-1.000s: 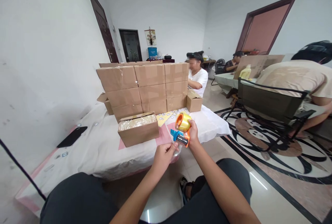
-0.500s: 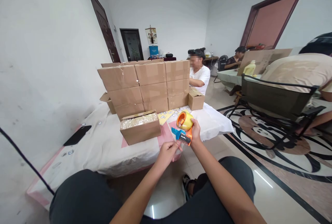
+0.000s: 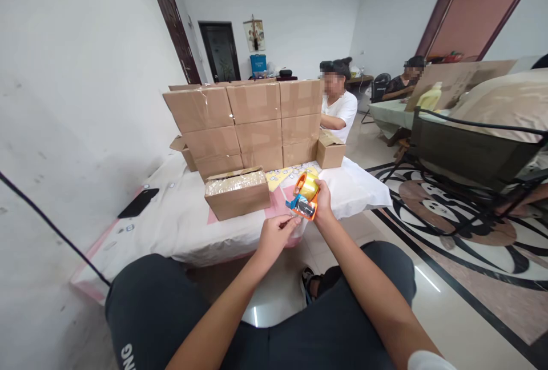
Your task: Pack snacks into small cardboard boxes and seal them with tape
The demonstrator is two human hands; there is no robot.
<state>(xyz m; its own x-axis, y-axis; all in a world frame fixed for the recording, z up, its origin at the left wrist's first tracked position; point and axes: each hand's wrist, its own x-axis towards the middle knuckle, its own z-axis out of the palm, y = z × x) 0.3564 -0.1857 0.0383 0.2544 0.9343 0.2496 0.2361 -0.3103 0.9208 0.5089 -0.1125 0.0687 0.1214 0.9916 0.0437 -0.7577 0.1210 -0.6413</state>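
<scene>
Open carton [image 3: 237,201]: on the bed-like surface [image 3: 166,233], 10 o'clock from the left hand.
Left hand [image 3: 278,233]: thumb and fingertips close together, just under the dispenser; cannot tell whether they close on anything.
Tape dispenser [image 3: 306,206]: 1 o'clock from the left hand, yellow roll [image 3: 310,187] uppermost.
Right hand [image 3: 324,201]: wrapped firmly around the dispenser's 3 o'clock side.

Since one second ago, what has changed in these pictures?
The view tipped down, so the scene sits higher. The tape dispenser turned slightly in the right hand. Nothing was taken or let go; the left hand stays close to it, the boxes unmoved.
</scene>
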